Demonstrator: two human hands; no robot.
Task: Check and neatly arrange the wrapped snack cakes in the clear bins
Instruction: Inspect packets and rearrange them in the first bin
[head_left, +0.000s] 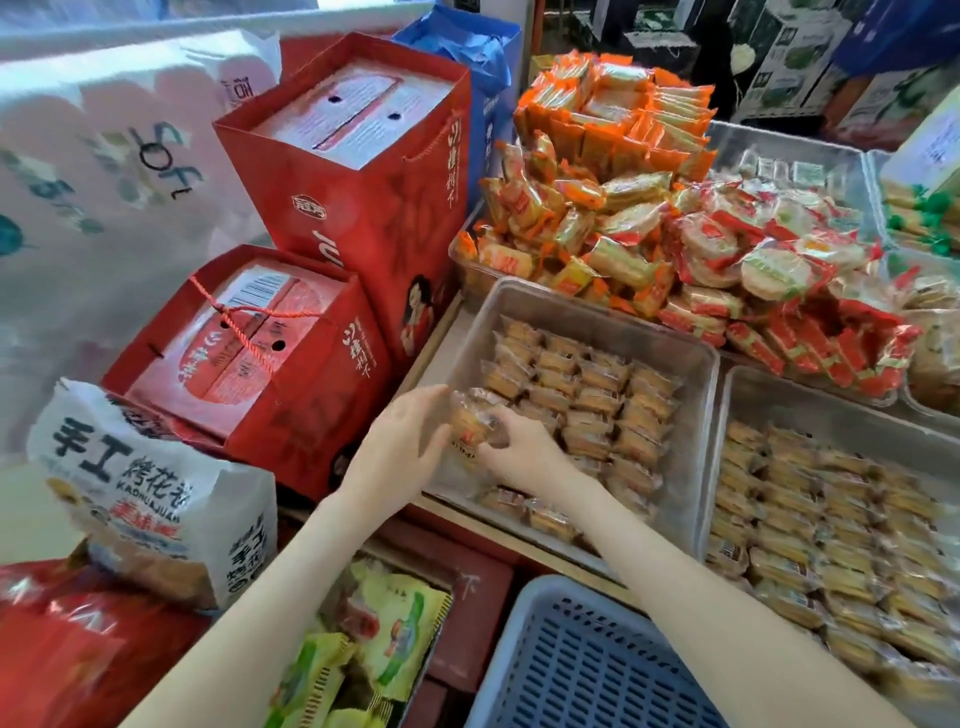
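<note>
**Both hands hold one wrapped snack cake (475, 427) over the near-left corner of the clear bin (597, 307).**

The left hand (400, 441) closes thumb and fingers on the packet's left side, and the right hand (519, 453) pinches it from the right with curled fingers. Rows of cakes (587, 395) fill the far and right parts of the bin, while its near-left floor looks largely bare. The slick film could slip from so light a grip, and a careless set-down would likely knock the nearest row askew. A heap of orange packets (597, 182) piled just behind the bin could slide over its far wall. Red gift boxes (291, 374) crowd its left side and a second bin (737, 395) stands just beside its right. A blue basket (582, 665) sits at its near edge under the right forearm, leaving little elbow room.
</note>
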